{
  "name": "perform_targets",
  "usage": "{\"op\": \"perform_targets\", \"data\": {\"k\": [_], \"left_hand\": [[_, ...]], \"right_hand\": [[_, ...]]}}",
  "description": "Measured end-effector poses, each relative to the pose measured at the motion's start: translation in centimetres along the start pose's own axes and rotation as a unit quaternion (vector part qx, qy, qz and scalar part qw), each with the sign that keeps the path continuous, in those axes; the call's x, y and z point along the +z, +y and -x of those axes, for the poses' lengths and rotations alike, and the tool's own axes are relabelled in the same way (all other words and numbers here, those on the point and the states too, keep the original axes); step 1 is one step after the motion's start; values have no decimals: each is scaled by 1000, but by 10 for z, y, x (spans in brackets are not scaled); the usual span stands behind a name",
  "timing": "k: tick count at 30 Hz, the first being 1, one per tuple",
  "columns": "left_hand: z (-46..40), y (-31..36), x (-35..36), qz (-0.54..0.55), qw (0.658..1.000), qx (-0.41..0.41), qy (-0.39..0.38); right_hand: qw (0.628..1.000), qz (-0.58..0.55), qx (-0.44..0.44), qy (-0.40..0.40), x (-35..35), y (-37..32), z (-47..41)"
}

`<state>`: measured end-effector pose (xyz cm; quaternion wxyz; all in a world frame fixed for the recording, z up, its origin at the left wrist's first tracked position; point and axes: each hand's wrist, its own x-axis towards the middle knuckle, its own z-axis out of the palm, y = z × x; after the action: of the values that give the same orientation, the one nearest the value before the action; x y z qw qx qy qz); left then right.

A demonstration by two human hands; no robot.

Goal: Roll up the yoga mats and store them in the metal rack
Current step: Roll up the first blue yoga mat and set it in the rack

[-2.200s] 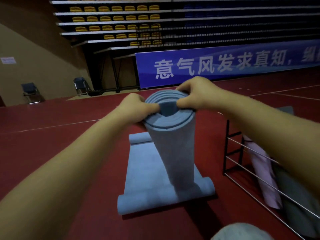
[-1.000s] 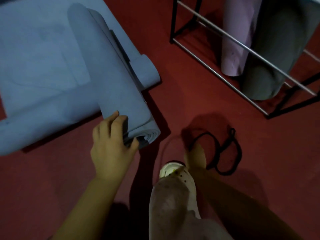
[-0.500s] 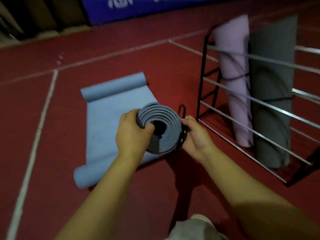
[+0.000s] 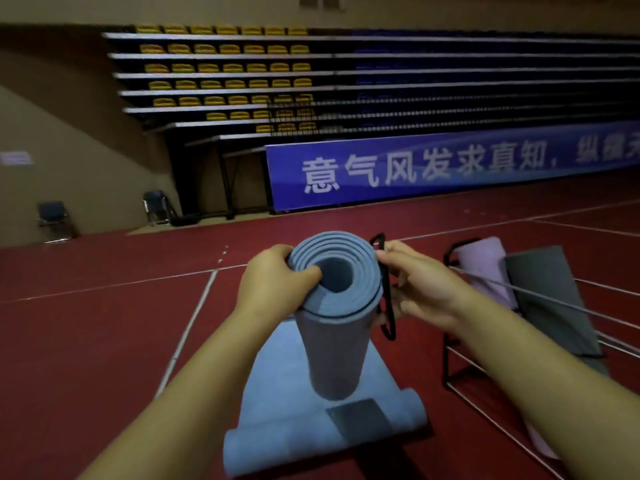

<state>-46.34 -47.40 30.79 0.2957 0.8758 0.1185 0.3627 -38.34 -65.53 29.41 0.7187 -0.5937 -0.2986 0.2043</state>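
Dim sports hall with a red floor and a blue banner out back. Rolled blue foam yoga mat stands between both hands, long axis upright, spiral end facing up. Left hand curls round the top rim, thumb hooked into the core. Right hand pinches a black strap loop against the roll's right side. Below the grip lies one more blue mat, unrolled. Right of the grip, one black metal rack holds two rolls upright: one pink mat, one dark grey mat.
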Motion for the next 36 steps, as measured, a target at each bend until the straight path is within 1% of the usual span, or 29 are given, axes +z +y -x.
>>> {"op": "perform_targets", "data": {"k": [3,6,9,12,15,17,19,21,22,23,24,26,28,30,32,34,36], "left_hand": [[13,16,-37,-14,1000,5,14],[23,11,-53,-8,1000,-26,-9],[27,-13,-48,-16,994,-83,-69],[39,-46,-22,-54,980,-126,-143],[55,-67,5,-68,969,-125,-200],[54,-73,10,-72,968,-106,-217],[50,-75,8,-54,966,-94,-235],[48,-77,5,-11,961,-83,-265],[49,-77,4,16,955,-81,-285],[51,-76,4,40,948,-77,-305],[52,-74,6,59,943,-75,-320],[54,-70,12,75,939,-77,-325],[53,-70,20,69,950,-88,-292],[52,-75,24,80,953,-112,-269],[49,-81,25,104,945,-100,-294],[47,-80,24,105,939,-70,-318],[44,-80,27,96,944,-60,-310]], "right_hand": [[999,36,7,-27,18,-31,20],[996,64,42,-43,36,-37,26],[990,92,100,-40,47,-16,22],[975,136,167,-55,51,23,15],[937,272,201,-86,54,56,13],[916,337,193,-94,55,63,10],[914,358,168,-97,53,61,6],[903,415,83,-79,46,60,1],[889,451,37,-73,43,59,-2],[871,484,10,-82,43,57,-3],[857,506,5,-100,44,57,-5],[845,516,37,-135,47,55,-8],[836,525,62,-150,43,52,-11],[829,530,63,-169,37,48,-11],[825,530,66,-185,32,47,-12],[814,550,59,-176,32,50,-18],[799,582,42,-147,35,57,-27]]}}
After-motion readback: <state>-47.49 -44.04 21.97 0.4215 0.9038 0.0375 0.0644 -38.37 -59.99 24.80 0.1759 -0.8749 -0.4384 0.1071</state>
